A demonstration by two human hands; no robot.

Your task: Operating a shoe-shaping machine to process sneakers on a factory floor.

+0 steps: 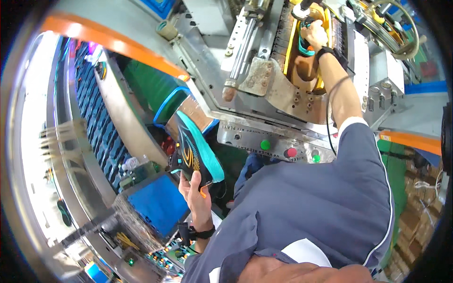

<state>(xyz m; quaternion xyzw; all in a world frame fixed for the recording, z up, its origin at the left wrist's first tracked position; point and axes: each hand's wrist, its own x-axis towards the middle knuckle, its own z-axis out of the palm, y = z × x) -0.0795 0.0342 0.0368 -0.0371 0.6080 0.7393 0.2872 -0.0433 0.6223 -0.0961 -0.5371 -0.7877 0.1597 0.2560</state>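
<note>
My left hand (197,200) grips the heel end of a black sports shoe (196,148) with a teal sole and yellow-orange stripes. Its toe points up and away, and an orange tab hangs by my fingers. Reaching far forward, my right hand (314,35) is closed on a second shoe, teal and dark (306,49), inside the brown-and-yellow cradle (304,70) of a machine. My fingers and a round machine part above partly hide this second shoe.
Along the machine's front panel (243,137) sit a green button (265,145), a red button (292,152) and another green one. A metal arm (245,47) flanks the cradle. To the left are a blue-rimmed bin (163,106), a blue screen-like panel (158,203) and a conveyor (101,122).
</note>
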